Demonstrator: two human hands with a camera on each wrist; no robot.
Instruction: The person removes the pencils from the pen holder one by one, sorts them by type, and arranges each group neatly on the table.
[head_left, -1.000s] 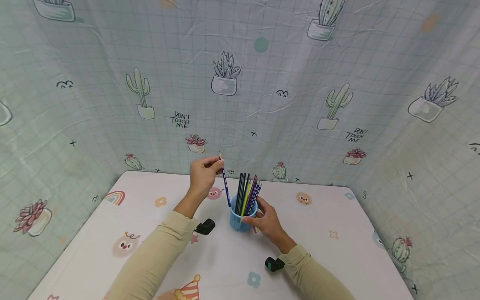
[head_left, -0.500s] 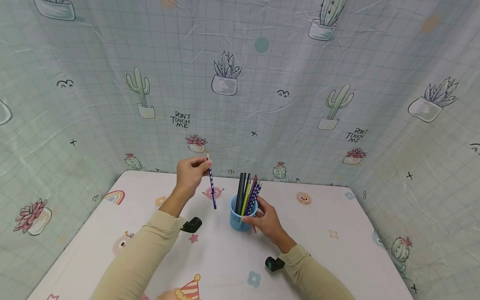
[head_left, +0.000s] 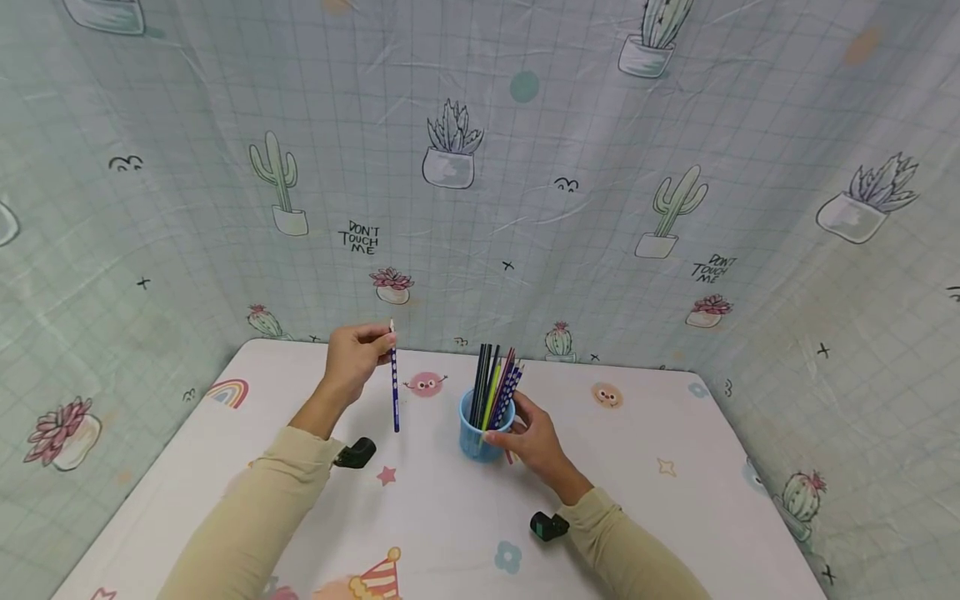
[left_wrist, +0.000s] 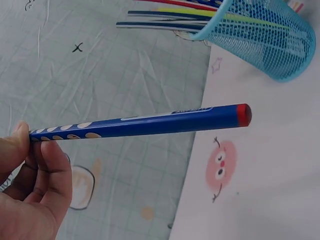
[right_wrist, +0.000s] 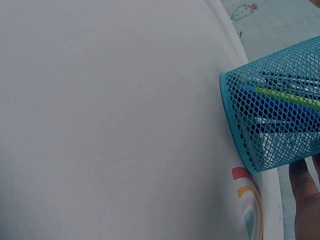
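My left hand (head_left: 356,360) pinches a blue pencil (left_wrist: 160,124) near its sharpened end, left of the cup. The pencil hangs almost upright, point up, with light oval dimples along its upper part and a red butt end. In the head view, my right hand (head_left: 536,442) grips the right side of a light blue mesh pencil cup (head_left: 474,446), thumb at the near rim. Inside the cup stand several pencils (head_left: 483,387): dark ones, a yellow-green one, a red one and blue dotted ones. The right wrist view shows the mesh cup (right_wrist: 280,110) from its base, fingers beneath it.
The white table (head_left: 622,500) bears printed cartoon figures and stars. A patterned cloth (head_left: 510,225) rises behind its back edge and along both sides. Dark wrist cameras (head_left: 550,527) are strapped under both sleeves.
My left hand has drawn the pencil leftward, away from the cup, and lowered it a little; it now hangs straighter. The right hand and the cup stay where they were.
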